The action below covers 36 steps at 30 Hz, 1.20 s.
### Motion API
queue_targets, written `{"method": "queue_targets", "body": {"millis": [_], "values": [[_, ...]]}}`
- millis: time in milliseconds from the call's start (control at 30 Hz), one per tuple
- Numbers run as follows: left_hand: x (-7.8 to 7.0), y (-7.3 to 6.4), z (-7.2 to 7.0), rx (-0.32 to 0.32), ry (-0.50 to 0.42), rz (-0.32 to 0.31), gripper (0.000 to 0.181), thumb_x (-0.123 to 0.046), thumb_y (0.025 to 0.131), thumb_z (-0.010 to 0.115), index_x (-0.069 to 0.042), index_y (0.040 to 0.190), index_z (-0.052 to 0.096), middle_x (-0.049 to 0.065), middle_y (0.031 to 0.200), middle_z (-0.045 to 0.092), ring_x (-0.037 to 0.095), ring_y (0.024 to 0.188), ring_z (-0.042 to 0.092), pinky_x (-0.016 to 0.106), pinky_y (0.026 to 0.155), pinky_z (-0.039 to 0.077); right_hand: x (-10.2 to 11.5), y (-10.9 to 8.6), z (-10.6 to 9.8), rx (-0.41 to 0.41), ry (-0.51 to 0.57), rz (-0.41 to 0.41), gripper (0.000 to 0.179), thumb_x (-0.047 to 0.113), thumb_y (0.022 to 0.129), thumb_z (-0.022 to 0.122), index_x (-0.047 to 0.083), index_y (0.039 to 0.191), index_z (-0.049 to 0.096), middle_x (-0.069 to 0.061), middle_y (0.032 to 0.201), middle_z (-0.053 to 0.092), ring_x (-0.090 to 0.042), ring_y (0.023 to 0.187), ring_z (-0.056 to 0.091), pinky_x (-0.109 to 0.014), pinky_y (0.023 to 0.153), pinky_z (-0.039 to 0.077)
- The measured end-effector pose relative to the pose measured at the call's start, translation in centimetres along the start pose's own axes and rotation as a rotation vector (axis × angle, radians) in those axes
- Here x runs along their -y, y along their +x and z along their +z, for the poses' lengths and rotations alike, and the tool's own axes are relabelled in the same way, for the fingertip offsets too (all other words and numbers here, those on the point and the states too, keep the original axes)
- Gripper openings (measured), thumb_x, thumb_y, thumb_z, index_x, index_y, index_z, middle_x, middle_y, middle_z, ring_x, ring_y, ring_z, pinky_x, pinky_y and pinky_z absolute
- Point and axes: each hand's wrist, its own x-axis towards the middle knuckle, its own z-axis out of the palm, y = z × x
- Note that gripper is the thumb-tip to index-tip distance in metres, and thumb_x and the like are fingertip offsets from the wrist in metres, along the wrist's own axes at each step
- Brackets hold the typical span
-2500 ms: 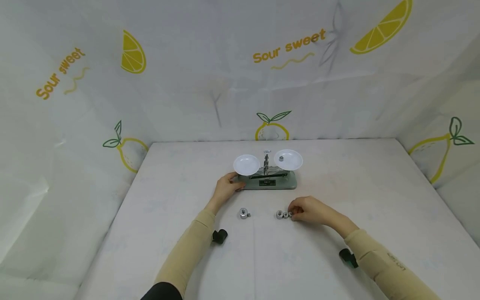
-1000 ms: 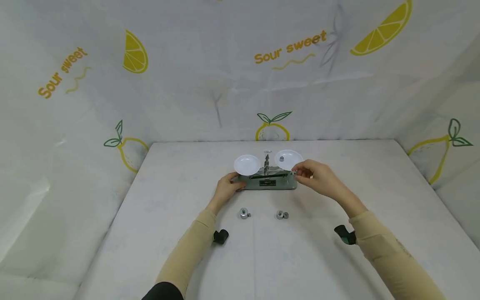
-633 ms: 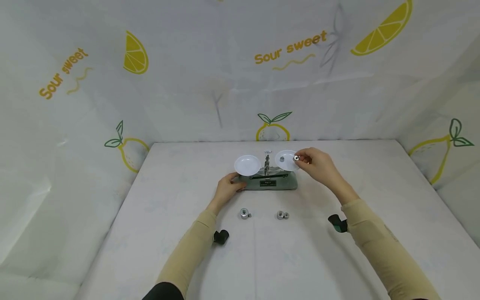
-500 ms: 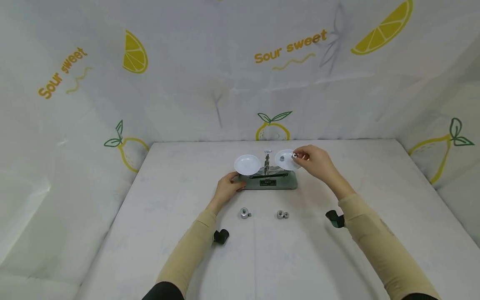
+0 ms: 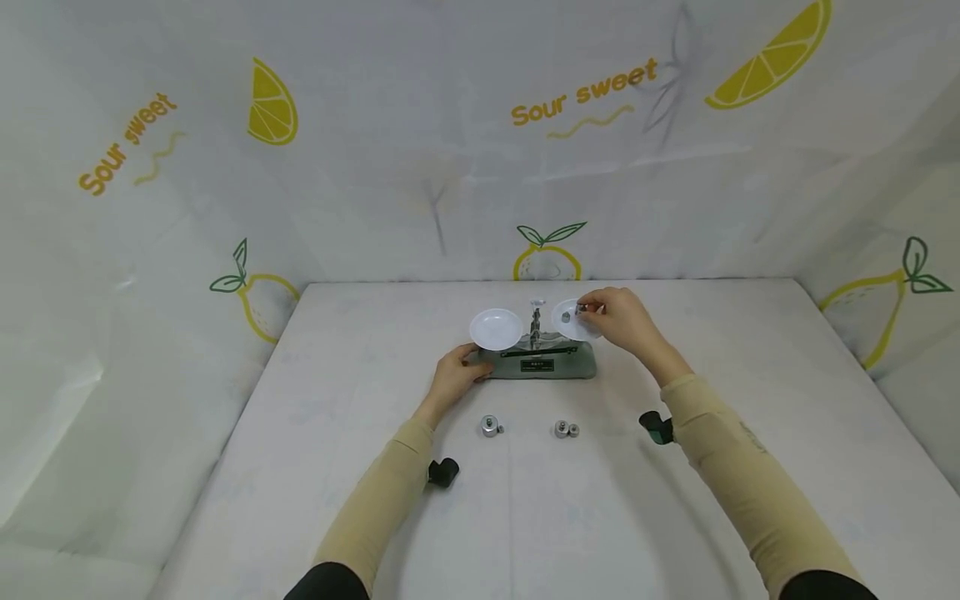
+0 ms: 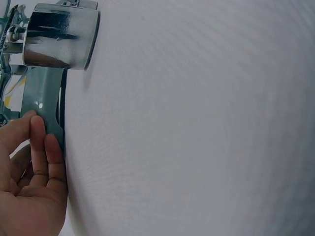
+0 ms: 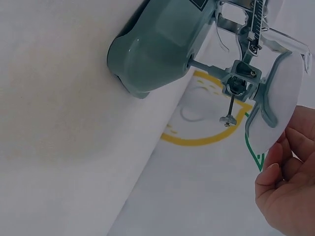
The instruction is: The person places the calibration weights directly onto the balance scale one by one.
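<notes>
A green balance scale with two white pans stands toward the back of the table. My left hand holds the left end of its base, fingers bent against the green metal. My right hand is at the right pan, pinching a small metal weight over it. Another small weight sits on that pan beside the fingertips. The left pan bears nothing. In the right wrist view, the pan hides what my right fingers hold.
In front of the scale, a large weight and a tiny one stand on the left. A medium weight and a smaller one stand on the right. A printed white sheet rises behind the table.
My right hand has picked the end weight from the right-hand row, carried it up to the right pan and moved inward over it. My left hand has stayed at the base.
</notes>
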Motion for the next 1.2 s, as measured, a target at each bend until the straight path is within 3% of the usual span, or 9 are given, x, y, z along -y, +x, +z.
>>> {"method": "queue_targets", "body": {"millis": [100,533,867,1200], "values": [[0.06,0.02,0.04,0.0,0.002,-0.006,0.052,-0.022,0.081,0.071,-0.008,0.129,0.054,0.012,0.097,0.07,0.005,0.069,0.063,0.02,0.067,0.048,0.04,0.18,0.09,0.003,-0.011,-0.005,0.024,0.006,0.088,0.059,-0.005,0.108,0.065,-0.02,0.09,0.066,-0.027,0.076,0.058,-0.032,0.06,0.049],[-0.09,0.0,-0.07,0.003,-0.016,-0.008,0.051,-0.021,0.082,0.069,-0.011,0.13,0.055,0.011,0.121,0.061,0.004,0.068,0.062,0.018,0.067,0.048,0.12,0.56,0.3,0.027,-0.008,0.016,0.02,0.006,0.089,0.056,-0.004,0.103,0.068,-0.021,0.097,0.067,-0.029,0.082,0.057,-0.038,0.067,0.049],[0.07,0.02,-0.06,0.01,-0.029,-0.01,0.051,-0.021,0.082,0.069,-0.012,0.13,0.054,0.011,0.099,0.07,0.006,0.069,0.064,0.019,0.067,0.049,-0.19,0.34,0.46,0.043,-0.001,0.047,0.022,0.006,0.091,0.055,-0.004,0.106,0.067,-0.023,0.102,0.065,-0.033,0.09,0.057,-0.042,0.072,0.05],[-0.2,-0.15,-0.02,0.002,-0.031,-0.015,0.052,-0.022,0.081,0.07,-0.012,0.129,0.055,0.012,0.097,0.07,0.004,0.068,0.062,0.018,0.067,0.048,-0.22,-0.11,0.26,0.024,0.006,0.034,0.021,0.007,0.09,0.057,-0.003,0.106,0.067,-0.021,0.097,0.065,-0.029,0.083,0.055,-0.033,0.065,0.047]]}}
